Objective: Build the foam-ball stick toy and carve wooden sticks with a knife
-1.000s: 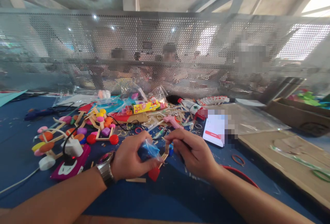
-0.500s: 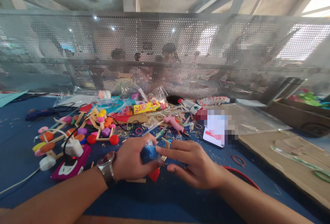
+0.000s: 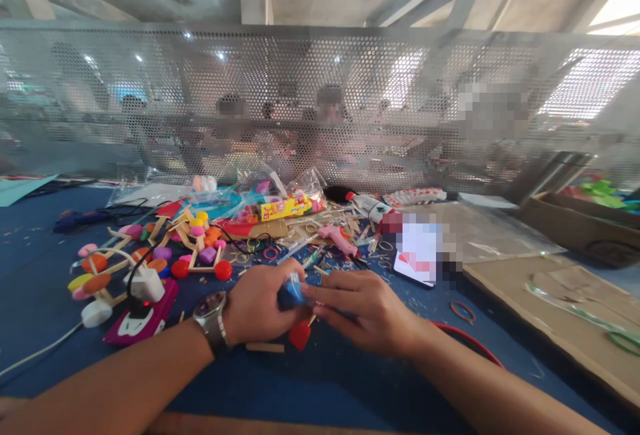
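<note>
My left hand [image 3: 260,308], with a metal wristwatch on its wrist, is wrapped around a small blue lump in clear plastic [image 3: 293,293], perhaps modelling clay. Thumb and fingers curl about its sides, so much of it is hidden. On its right side my right hand [image 3: 367,308] pinches the edge of the wrapping between thumb and forefinger. Below the hands lie a red heart-like piece [image 3: 300,335] and a flat wooden stick [image 3: 265,347]. Just beyond them is a pink glue gun [image 3: 340,240].
Stick models with coloured clay pieces [image 3: 200,241] and a purple power strip [image 3: 143,318] with a plugged-in charger stand left. A phone [image 3: 415,255], a bottle [image 3: 367,205] and cardboard [image 3: 550,301] are on the right. A perforated metal screen [image 3: 300,108] crosses behind the blue table.
My right thumb has closed in toward the forefinger at the wrapping. The blue lump has turned slightly, and less of it shows. Both hands stay near the same place.
</note>
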A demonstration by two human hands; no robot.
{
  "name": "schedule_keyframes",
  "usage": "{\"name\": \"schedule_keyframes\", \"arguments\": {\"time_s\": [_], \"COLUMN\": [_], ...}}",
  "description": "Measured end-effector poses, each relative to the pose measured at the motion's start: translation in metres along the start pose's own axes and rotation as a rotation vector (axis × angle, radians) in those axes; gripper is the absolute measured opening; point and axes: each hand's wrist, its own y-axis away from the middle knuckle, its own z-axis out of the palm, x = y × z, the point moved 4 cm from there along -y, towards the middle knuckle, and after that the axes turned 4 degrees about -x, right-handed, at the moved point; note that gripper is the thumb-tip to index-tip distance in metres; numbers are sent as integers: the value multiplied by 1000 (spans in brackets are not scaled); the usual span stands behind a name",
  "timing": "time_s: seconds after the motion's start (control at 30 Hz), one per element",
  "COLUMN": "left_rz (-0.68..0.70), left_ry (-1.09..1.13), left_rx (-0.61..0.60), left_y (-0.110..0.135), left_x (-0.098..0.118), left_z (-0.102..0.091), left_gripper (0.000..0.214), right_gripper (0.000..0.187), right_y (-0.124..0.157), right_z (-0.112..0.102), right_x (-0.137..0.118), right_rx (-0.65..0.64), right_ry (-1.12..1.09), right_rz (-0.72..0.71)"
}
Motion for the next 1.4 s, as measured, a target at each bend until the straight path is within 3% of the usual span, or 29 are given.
{"name": "schedule_keyframes", "arguments": {"time_s": [0.1,0.27,0.43,0.67,0.87,1.1,1.3,1.4], "left_rz": [-48,-218,-272,-282,-325,-315,-337,-319], "left_ry": [-13,-23,-61,-72,-117,-161,-213,-280], "left_rx": [53,254,247,118,87,97,54,85], "left_y": [-2,-3,-3,-4,-4,-4,-4,-4], "left_x": [-5,-27,-41,-41,-44,-42,-42,-40], "left_z": [-4,-7,-1,4,6,7,6,6], "left_gripper": [31,37,58,57,56,57,57,59], "right_gripper": [24,26,28,38,28,26,52,52], "right_y": [1,0,2,10,8,10,6,3], "right_z": [-8,-20,-19,-10,-14,-12,-17,-18], "right_x": [0,1,13,23,20,23,19,17], "right_rx": [118,264,414,322,301,294,253,253], "right_ry": [7,-16,-1,-177,-78,-74,-120,-144], "right_rz": [6,93,238,323,268,352,249,201]}}
